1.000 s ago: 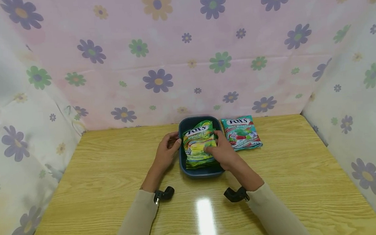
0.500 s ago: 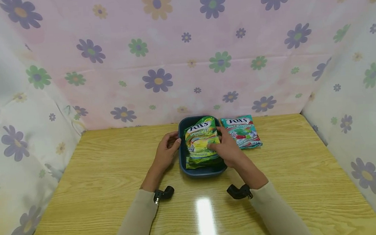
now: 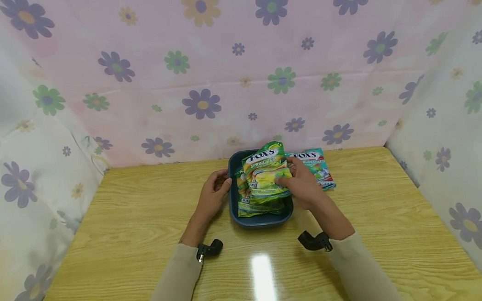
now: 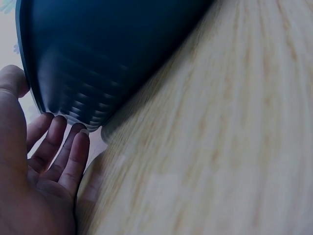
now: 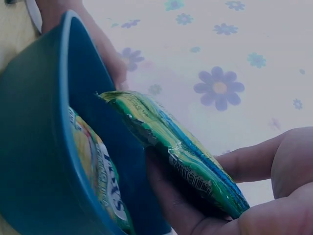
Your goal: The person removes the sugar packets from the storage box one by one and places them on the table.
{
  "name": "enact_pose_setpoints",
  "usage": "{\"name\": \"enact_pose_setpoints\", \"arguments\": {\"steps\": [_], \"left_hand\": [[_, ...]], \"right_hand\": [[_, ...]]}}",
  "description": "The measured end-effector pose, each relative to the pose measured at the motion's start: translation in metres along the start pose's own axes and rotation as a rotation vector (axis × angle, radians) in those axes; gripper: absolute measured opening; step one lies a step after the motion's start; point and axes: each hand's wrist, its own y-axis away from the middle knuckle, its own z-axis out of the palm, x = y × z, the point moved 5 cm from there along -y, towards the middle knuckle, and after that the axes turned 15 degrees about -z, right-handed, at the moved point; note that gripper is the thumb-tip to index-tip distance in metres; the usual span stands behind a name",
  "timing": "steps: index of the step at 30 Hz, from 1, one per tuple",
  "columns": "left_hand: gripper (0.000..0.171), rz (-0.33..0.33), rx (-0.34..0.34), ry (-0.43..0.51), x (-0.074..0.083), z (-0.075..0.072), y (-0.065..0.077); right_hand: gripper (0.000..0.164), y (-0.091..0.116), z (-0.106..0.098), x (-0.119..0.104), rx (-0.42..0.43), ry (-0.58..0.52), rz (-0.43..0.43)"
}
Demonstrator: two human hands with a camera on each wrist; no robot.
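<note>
My right hand (image 3: 308, 187) pinches a green and yellow bag of Fox's Spring Tea candy (image 3: 263, 174), thumb on its front and fingers behind. In the right wrist view this candy bag (image 5: 168, 142) is seen edge-on, tilted over the opening of a dark blue plastic bin (image 3: 262, 221). Another Fox's candy bag (image 5: 100, 171) lies inside the bin, mostly covered by the held one in the head view. My left hand (image 3: 213, 191) rests against the bin's left side. In the left wrist view its fingers (image 4: 73, 156) are loosely extended, tips at the ribbed wall.
A teal bag of Fox's Mint Blossom candy (image 3: 323, 175) lies on the wooden table (image 3: 146, 220) just right of the bin, partly behind my right hand. Flowered cloth (image 3: 236, 77) hangs behind the table and along both sides.
My right hand has raised the Spring Tea bag and moved it right, uncovering more of the bag beneath. It now overlaps the Mint Blossom bag. My left hand stays in place.
</note>
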Motion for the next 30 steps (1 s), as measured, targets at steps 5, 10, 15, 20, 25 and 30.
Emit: {"name": "enact_pose_setpoints", "arguments": {"steps": [5, 10, 15, 20, 25, 30], "left_hand": [[0.042, -0.002, 0.015, 0.006, -0.001, -0.001, 0.000], [0.042, -0.007, 0.017, 0.005, -0.002, 0.000, 0.000], [0.044, -0.001, 0.006, -0.002, -0.001, 0.000, 0.001], [0.047, 0.002, -0.003, -0.030, 0.001, 0.001, 0.002], [0.047, -0.015, -0.021, -0.037, 0.019, 0.002, 0.012], [0.046, -0.009, -0.017, -0.033, 0.035, 0.003, 0.022]], "right_hand": [[0.079, 0.000, -0.007, -0.003, 0.007, -0.053, -0.002], [0.078, 0.000, -0.015, -0.005, 0.025, -0.080, -0.007], [0.078, 0.001, -0.023, -0.007, 0.031, -0.069, 0.001], [0.077, 0.001, -0.032, -0.009, 0.025, -0.067, -0.001], [0.073, 0.001, -0.041, -0.009, 0.024, -0.072, -0.017], [0.070, 0.003, -0.049, -0.010, 0.019, -0.090, -0.041]]}}
